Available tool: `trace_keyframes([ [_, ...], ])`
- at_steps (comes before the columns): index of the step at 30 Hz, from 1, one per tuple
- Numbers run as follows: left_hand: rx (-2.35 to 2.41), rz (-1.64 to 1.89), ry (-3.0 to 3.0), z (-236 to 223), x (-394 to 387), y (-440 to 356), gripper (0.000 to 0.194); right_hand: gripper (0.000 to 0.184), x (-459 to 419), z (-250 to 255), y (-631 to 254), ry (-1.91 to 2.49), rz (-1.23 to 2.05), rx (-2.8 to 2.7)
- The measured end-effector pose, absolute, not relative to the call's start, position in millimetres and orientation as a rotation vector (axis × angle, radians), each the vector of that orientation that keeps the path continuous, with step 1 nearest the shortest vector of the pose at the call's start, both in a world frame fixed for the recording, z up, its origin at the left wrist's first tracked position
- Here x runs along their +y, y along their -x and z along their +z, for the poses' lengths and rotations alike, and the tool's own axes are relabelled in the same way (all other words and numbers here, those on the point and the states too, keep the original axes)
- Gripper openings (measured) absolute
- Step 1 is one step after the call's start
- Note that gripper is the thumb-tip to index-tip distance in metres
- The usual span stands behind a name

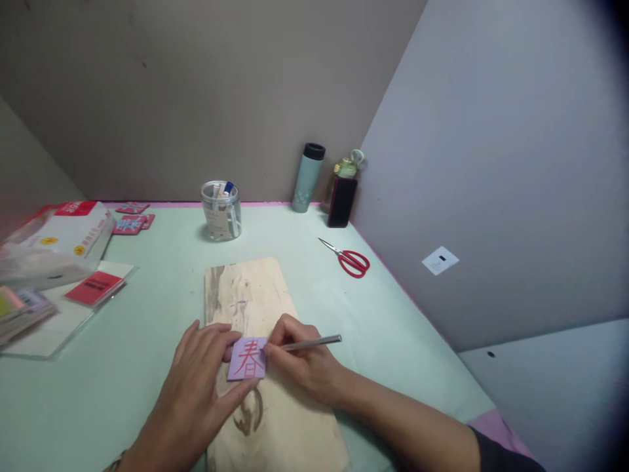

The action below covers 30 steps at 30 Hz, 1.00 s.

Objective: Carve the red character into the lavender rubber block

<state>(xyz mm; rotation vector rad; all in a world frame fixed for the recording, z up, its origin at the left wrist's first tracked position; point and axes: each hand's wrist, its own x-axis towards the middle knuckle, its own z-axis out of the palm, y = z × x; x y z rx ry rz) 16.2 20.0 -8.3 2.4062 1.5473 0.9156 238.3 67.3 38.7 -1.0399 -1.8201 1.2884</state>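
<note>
The purple paper square (240, 370), marked with a red 春 character, lies on the wooden board (268, 282) directly between the hands, both at its edges. The left hand (194, 380) holds it from the left, thumb at the near edge, fingers at the far-left corner. The right hand (304, 367) pinches a slim silver pen-like tool (319, 341), its long axis running left to right, tip end at the paper's right edge.
</note>
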Motion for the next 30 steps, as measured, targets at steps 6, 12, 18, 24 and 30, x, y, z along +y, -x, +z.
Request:
trace_keyframes([
  [6, 1.532, 0.936, -2.416, -8.7, 19.7, -16.4, 0.048, 0.021, 66.7, 40.4, -238.2, 1.033, 1.279, -1.836],
  [12, 1.505, 0.968, -2.377, -9.7, 19.8, -15.7, 0.046, 0.021, 67.0, 39.6, -238.3, 1.018, 1.311, -1.818],
  [18, 1.489, 0.960, -2.359, -10.9, 21.5, -14.2, 0.046, 0.021, 67.9, 36.6, -238.9, 1.020, 1.354, -1.765],
  [24, 1.496, 0.936, -2.334, -8.0, 22.8, -14.6, 0.044, 0.021, 68.4, 35.9, -238.4, 1.037, 1.403, -1.696],
  [30, 1.505, 0.937, -2.328, -7.0, 22.6, -14.4, 0.045, 0.022, 67.8, 34.2, -237.4, 1.032, 1.418, -1.642],
])
